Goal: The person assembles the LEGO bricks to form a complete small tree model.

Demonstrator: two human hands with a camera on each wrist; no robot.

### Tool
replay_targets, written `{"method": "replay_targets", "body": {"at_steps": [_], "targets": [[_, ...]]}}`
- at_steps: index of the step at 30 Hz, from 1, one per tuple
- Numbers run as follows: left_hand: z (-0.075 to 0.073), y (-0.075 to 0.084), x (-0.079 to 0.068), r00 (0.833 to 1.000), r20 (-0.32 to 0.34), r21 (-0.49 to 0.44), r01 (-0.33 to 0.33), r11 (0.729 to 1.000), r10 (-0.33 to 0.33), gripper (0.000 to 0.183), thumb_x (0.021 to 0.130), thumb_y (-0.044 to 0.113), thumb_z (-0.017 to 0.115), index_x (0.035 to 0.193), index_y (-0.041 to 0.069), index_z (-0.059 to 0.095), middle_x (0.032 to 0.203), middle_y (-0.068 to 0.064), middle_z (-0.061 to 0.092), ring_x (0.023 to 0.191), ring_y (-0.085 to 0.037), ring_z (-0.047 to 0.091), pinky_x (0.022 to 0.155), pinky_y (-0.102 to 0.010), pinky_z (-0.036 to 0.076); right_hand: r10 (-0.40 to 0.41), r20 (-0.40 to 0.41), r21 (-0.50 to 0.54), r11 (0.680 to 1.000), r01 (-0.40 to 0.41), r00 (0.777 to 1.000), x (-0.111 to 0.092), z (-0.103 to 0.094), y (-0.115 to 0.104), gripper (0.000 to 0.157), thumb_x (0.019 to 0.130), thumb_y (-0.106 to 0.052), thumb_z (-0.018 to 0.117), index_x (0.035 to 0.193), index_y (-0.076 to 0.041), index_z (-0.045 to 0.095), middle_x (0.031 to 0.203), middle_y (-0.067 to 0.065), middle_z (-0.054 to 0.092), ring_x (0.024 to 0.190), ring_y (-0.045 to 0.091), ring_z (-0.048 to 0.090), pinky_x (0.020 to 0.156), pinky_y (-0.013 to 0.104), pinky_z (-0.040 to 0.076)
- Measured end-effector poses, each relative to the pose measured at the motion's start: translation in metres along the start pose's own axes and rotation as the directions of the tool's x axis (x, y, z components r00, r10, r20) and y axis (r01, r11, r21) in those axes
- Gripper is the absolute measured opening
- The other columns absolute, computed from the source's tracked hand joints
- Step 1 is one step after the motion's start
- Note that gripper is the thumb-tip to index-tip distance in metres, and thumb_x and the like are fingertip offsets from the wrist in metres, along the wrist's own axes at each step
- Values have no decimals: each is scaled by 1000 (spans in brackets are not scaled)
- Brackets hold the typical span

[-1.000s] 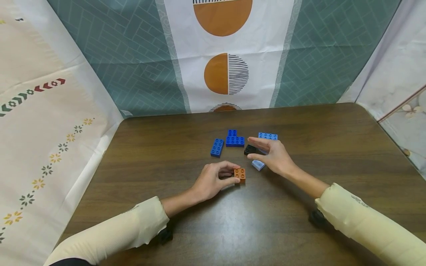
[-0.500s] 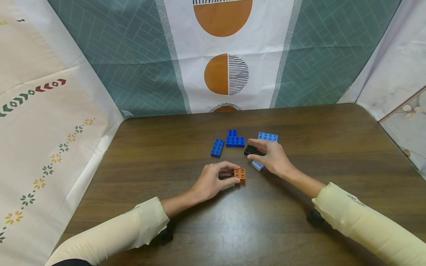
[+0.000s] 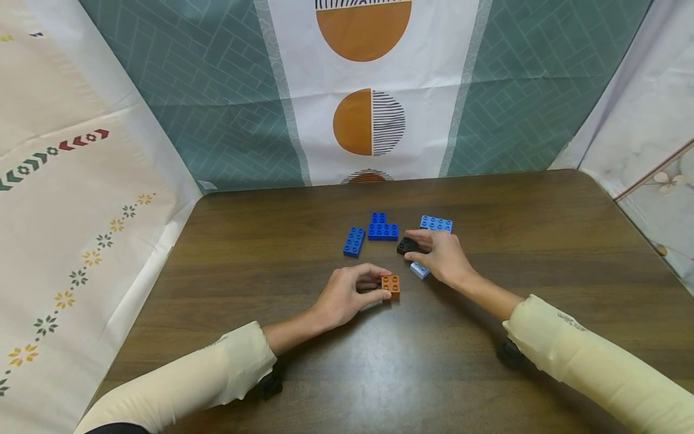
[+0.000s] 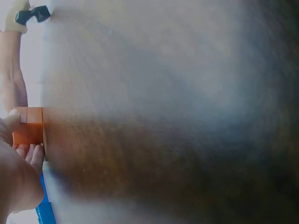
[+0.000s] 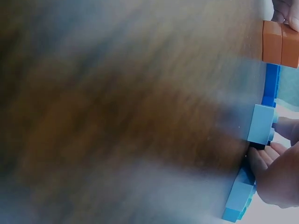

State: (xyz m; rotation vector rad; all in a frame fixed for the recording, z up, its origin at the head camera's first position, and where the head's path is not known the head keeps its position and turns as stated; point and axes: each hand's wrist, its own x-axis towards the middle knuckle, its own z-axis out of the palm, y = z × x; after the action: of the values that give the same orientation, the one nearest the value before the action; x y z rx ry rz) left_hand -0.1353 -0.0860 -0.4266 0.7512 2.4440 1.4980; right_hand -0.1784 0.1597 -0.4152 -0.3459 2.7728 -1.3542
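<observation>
My left hand (image 3: 341, 295) pinches an orange toy building brick (image 3: 390, 286) between thumb and fingers, low over the table. Two orange layers, one on the other, show in the left wrist view as an orange block (image 4: 28, 125). Farther right, my right hand (image 3: 446, 258) has its thumb and fingers around a black brick (image 3: 406, 245), whose right part is hidden. A pale blue brick (image 3: 420, 269) lies just below the right thumb. Behind the right fingers is a light blue brick (image 3: 436, 223), partly covered by the hand.
On the brown wooden table (image 3: 260, 241), a blue brick (image 3: 354, 241) lies at an angle left of the black one. Beside it, a wide blue brick (image 3: 382, 231) touches a small blue brick (image 3: 378, 217). A patterned cloth (image 3: 217, 120) hangs behind the table's far edge.
My right hand has drawn slightly left and down, and its thumb and fingers have come closer together around the black brick. The left hand and orange brick stay where they were.
</observation>
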Motion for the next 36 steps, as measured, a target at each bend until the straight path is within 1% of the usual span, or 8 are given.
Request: {"method": "replay_targets", "body": {"at_steps": [6, 12, 18, 24, 28, 32, 36], "targets": [[0, 0, 0, 1000, -1, -5, -6, 1000, 6, 33, 95, 14, 82, 127, 8, 74, 120, -7, 76, 109, -17, 75, 92, -26, 60, -17, -21, -19, 1000, 17, 1000, 2, 0, -1, 44, 96, -3, 80, 137, 4, 68, 135, 25, 68, 122, 42, 68, 98, 54, 57], [1, -1, 0, 1000, -2, -2, -6, 1000, 6, 33, 95, 14, 82, 127, 7, 74, 121, -6, 76, 110, -17, 75, 93, -26, 59, -36, -31, -35, 999, 35, 999, 1, -2, -3, 42, 96, -6, 80, 137, 2, 69, 134, 23, 69, 119, 41, 70, 98, 55, 58], [1, -1, 0, 1000, 4, 1, 13, 1000, -13, 35, 95, 16, 82, 127, 8, 74, 121, -5, 76, 110, -16, 75, 93, -25, 59, -94, -34, -10, 996, 94, 995, -7, -7, -10, 41, 96, -7, 81, 135, 0, 71, 132, 21, 71, 117, 40, 71, 96, 55, 58], [1, -2, 0, 1000, 1, -5, 2, 1000, -2, 35, 95, 15, 83, 127, 6, 74, 121, -6, 77, 110, -16, 75, 93, -25, 59, -146, -2, 16, 989, 146, 989, -20, -12, -19, 41, 97, -7, 79, 136, -3, 71, 133, 17, 72, 117, 36, 72, 94, 54, 60], [0, -2, 0, 1000, 0, -7, 2, 1000, -2, 35, 95, 15, 83, 127, 6, 74, 121, -6, 77, 110, -16, 75, 93, -26, 59, -163, 24, 55, 985, 161, 986, -28, -13, -24, 41, 96, -5, 79, 137, -3, 71, 134, 16, 71, 117, 36, 72, 93, 53, 60], [0, -2, 1, 1000, 1, 0, 7, 1000, -7, 35, 94, 15, 83, 127, 5, 73, 121, -7, 77, 109, -17, 75, 92, -25, 59, -167, 46, 96, 982, 162, 985, -35, -11, -28, 41, 96, -3, 79, 136, -4, 72, 133, 16, 72, 117, 35, 72, 93, 50, 61], [0, -2, 2, 1000, 1, 14, 15, 1000, -15, 37, 94, 15, 83, 127, 4, 73, 121, -8, 77, 109, -17, 75, 92, -25, 59, -150, 82, 148, 980, 136, 985, -41, -8, -31, 40, 97, -1, 78, 136, -4, 71, 133, 16, 71, 117, 34, 72, 94, 47, 61]]}}
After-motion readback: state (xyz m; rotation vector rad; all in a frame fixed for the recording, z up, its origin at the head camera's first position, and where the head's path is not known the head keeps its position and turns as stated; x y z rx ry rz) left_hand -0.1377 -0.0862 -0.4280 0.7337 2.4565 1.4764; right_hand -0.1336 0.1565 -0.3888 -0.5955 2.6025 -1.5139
